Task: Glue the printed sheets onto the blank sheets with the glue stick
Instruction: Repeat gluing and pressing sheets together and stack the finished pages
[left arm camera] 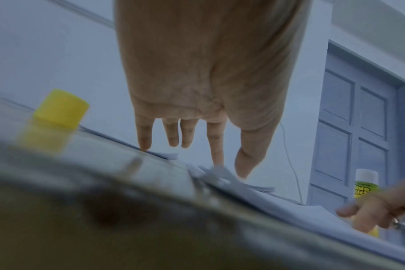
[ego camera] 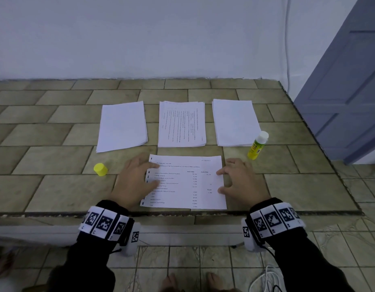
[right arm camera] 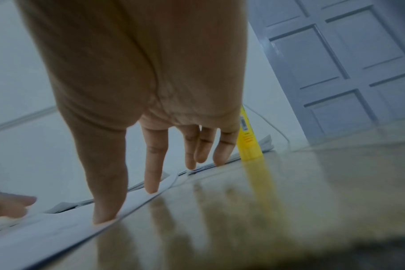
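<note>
Fingers of both hands lie spread and straight, tips pressing the printed sheet at the table's near edge: left hand on its left margin, right hand on its right. Only the head view shows three stacks beyond; the uncapped glue stick stands right, cap left.

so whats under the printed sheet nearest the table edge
The white printed sheet lies flat on the tiled tabletop. Left hand and right hand rest fingers on its side edges. Whether a blank sheet lies beneath is hidden.
</note>
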Demonstrator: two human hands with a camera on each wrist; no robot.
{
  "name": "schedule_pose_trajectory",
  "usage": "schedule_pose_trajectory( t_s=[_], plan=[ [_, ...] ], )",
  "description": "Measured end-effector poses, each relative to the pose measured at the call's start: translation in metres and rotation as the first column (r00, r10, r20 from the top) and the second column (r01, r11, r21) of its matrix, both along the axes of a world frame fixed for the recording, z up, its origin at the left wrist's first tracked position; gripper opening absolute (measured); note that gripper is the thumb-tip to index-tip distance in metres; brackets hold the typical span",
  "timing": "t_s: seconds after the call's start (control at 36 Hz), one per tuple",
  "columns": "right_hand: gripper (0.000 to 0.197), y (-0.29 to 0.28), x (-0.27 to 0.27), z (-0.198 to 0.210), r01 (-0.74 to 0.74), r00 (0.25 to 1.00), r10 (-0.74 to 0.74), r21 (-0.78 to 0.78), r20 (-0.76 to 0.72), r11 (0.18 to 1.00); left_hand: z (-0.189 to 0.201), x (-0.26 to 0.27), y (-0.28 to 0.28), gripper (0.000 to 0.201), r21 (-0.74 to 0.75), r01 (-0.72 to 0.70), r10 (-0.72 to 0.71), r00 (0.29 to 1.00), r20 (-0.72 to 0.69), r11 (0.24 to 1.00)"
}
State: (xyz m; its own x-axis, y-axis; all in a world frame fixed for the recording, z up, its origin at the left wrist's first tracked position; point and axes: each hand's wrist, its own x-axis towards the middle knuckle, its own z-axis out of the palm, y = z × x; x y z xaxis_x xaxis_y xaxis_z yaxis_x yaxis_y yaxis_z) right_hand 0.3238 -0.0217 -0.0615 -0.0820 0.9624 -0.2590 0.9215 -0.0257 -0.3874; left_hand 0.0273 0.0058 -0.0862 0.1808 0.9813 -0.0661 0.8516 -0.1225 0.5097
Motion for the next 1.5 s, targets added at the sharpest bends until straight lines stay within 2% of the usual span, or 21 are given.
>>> schedule_pose_trajectory(
  t_s=[0.08, 0.17, 0.22, 0.31, 0.39, 0.47, 0.58, 0.67, 0.78, 0.83, 0.86, 0.92, 1.06, 1.14, 1.19, 1.28, 1.42, 1.5],
  plan=[
    [0.049, -0.001, -0.005, 0.006, -0.014, 0.998, 0.014, -0.004, 0.067, 1.0, -0.002, 0.012, 0.002, 0.057, 0.028, 0.035, -0.035, 0.999, 0.001, 0.999],
    [0.048, -0.002, -0.009, 0.01, -0.038, 0.989, 0.036, 0.013, 0.141, 0.999, -0.01, 0.028, 0.003, 0.08, -0.026, 0.111, -0.114, 0.981, -0.154, 0.993],
    [0.046, -0.002, -0.013, 0.012, -0.061, 0.976, 0.053, 0.028, 0.211, 0.998, -0.02, 0.033, 0.003, 0.094, -0.01, 0.151, -0.148, 0.952, -0.267, 0.988],
    [0.038, -0.004, -0.024, 0.013, -0.102, 0.944, 0.076, 0.064, 0.32, 0.993, -0.033, 0.033, 0.004, 0.105, 0.02, 0.146, -0.131, 0.934, -0.334, 0.989],
    [0.038, -0.002, -0.043, 0.012, -0.09, 0.967, 0.048, 0.162, 0.249, 0.983, -0.034, 0.035, 0.005, 0.093, 0.03, 0.147, -0.129, 0.934, -0.332, 0.989],
    [0.051, -0.002, -0.069, 0.009, -0.18, 0.978, 0.161, 0.151, 0.134, 0.972, -0.034, 0.036, 0.004, 0.086, 0.038, 0.133, -0.111, 0.929, -0.352, 0.99],
    [0.062, -0.008, -0.093, -0.003, -0.325, 0.927, 0.307, 0.052, 0.217, 0.944, -0.035, 0.036, 0.001, 0.084, 0.073, 0.116, -0.084, 0.936, -0.341, 0.991],
    [0.063, -0.011, -0.098, -0.008, -0.302, 0.939, 0.299, -0.008, 0.167, 0.953, -0.037, 0.037, -0.002, 0.081, 0.09, 0.11, -0.074, 0.94, -0.333, 0.99],
    [0.062, -0.016, -0.102, -0.02, -0.286, 0.955, 0.286, -0.009, 0.075, 0.958, -0.038, 0.035, -0.002, 0.076, 0.104, 0.115, -0.074, 0.94, -0.332, 0.988],
    [0.069, -0.016, -0.103, -0.027, -0.292, 0.954, 0.29, 0.025, 0.074, 0.956, -0.039, 0.035, -0.002, 0.076, 0.103, 0.118, -0.077, 0.939, -0.334, 0.988],
    [0.079, -0.014, -0.103, -0.031, -0.292, 0.955, 0.288, 0.054, 0.072, 0.955, -0.04, 0.035, -0.002, 0.076, 0.102, 0.119, -0.079, 0.94, -0.331, 0.988],
    [0.091, -0.007, -0.101, -0.04, -0.279, 0.959, 0.272, 0.112, 0.077, 0.954, -0.041, 0.035, -0.001, 0.076, 0.109, 0.12, -0.078, 0.941, -0.329, 0.987],
    [0.073, 0.003, -0.094, -0.058, -0.252, 0.962, 0.217, 0.23, 0.166, 0.94, -0.041, 0.034, -0.001, 0.076, 0.1, 0.123, -0.081, 0.934, -0.349, 0.987],
    [0.083, 0.005, -0.08, -0.056, -0.217, 0.964, 0.172, 0.226, 0.202, 0.95, -0.039, 0.034, -0.001, 0.079, 0.082, 0.124, -0.086, 0.929, -0.361, 0.989],
    [0.089, 0.009, -0.061, -0.054, -0.131, 0.97, 0.084, 0.2, 0.227, 0.971, -0.039, 0.035, -0.001, 0.081, 0.075, 0.128, -0.092, 0.925, -0.368, 0.989],
    [0.09, 0.009, -0.037, -0.056, -0.017, 0.967, -0.039, 0.218, 0.252, 0.976, -0.039, 0.033, -0.001, 0.08, 0.083, 0.128, -0.09, 0.928, -0.362, 0.988],
    [0.089, 0.005, -0.031, -0.056, 0.047, 0.958, -0.106, 0.22, 0.266, 0.974, -0.04, 0.034, -0.001, 0.081, 0.078, 0.123, -0.088, 0.932, -0.35, 0.989],
    [0.078, -0.001, -0.045, -0.054, -0.007, 0.964, -0.082, 0.33, 0.255, 0.944, -0.041, 0.034, 0.0, 0.08, 0.07, 0.131, -0.097, 0.926, -0.364, 0.989]
  ],
)
